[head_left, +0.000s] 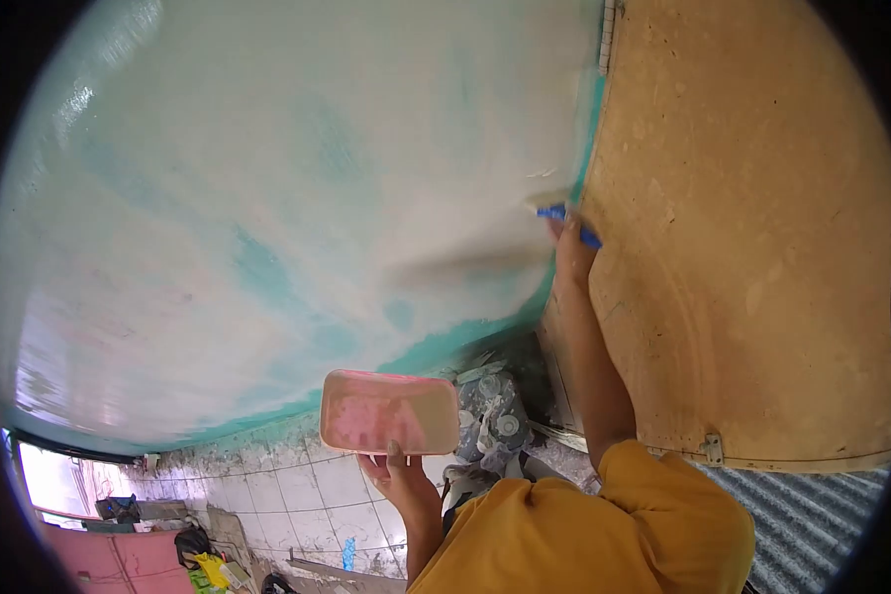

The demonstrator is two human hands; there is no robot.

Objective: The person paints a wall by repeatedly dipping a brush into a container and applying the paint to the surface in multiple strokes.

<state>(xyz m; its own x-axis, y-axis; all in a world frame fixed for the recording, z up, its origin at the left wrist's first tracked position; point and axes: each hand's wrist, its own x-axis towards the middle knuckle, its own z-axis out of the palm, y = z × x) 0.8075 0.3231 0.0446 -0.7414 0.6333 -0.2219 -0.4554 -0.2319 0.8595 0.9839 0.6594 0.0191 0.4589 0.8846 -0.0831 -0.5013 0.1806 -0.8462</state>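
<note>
My right hand (572, 249) is closed around the blue handle of a paintbrush (554, 212), and its bristles are at the wall near the right-hand corner. The wall (366, 178) carries pale whitish paint, with turquoise showing through in patches and along the lower and right edges. Lower down, my left hand (406, 485) grips a shallow rectangular plastic container (351, 411) from beneath, thumb over its near rim. Pinkish and cream paint coats the inside of the container. The brush and my right hand are slightly blurred.
A tan wooden panel (742, 218) with a metal latch (713, 448) stands on the right. Below are a patterned cloth-like item (493, 411), white tiles (302, 500) and grey corrugated sheeting (812, 525). Assorted items, including a yellow bag (211, 569), lie at lower left.
</note>
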